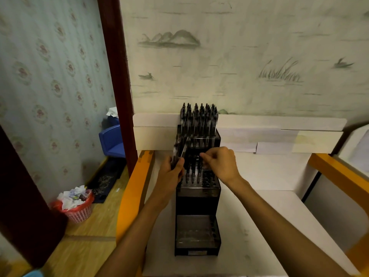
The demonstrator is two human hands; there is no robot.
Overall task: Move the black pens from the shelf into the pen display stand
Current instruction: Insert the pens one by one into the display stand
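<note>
Between two orange rails, the white shelf (259,216) lay wide and bare to the right of the black stand (197,196). Its top tier was packed with pens (198,120), the middle tier held a few upright, and the lowest tier held none. My view showed the left hand (172,174) gripping a bundle of pens (178,151) just beside the stand, and the right hand (220,162) pinching narrowly over the middle tier.
</note>
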